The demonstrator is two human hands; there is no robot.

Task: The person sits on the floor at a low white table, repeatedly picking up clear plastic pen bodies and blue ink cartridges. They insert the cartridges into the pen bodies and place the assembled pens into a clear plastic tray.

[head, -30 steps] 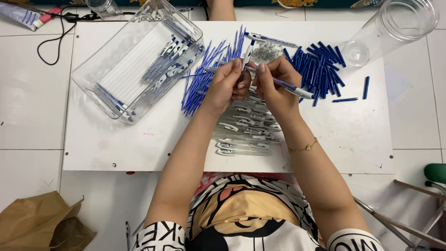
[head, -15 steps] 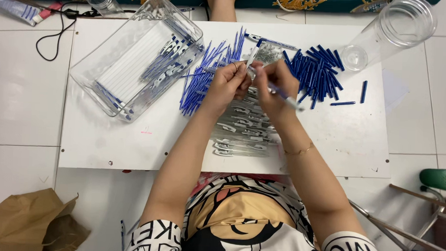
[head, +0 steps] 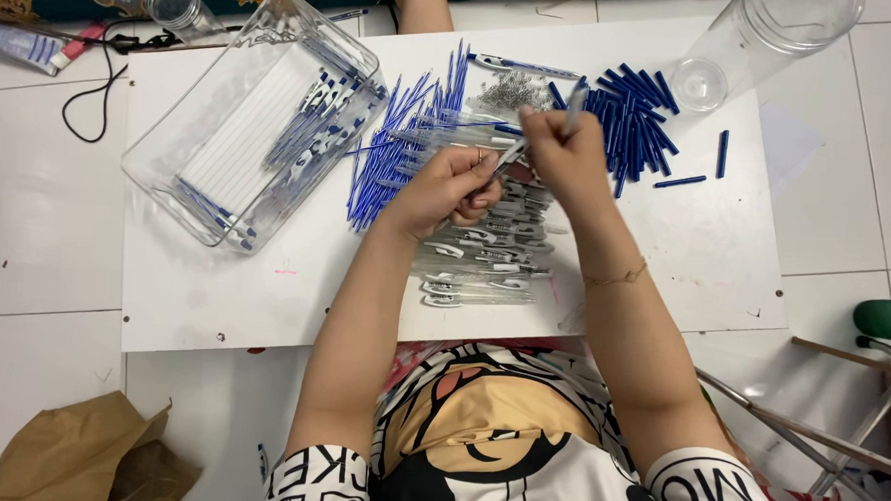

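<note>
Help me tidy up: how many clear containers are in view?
4: a rectangular tray on the board's left, a small jar on the floor beyond it, a big jar lying at top right, and a small cup at its mouth. Others may lie outside the frame.

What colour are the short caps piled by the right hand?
Dark blue plastic caps, clearest in the head view.

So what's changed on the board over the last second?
The right hand has lifted a pen part away from the left hand, toward the dark blue caps; earlier both hands met over one pen. The left hand keeps hold of a pen piece. Tray, refills and clear barrels lie as before.
</note>
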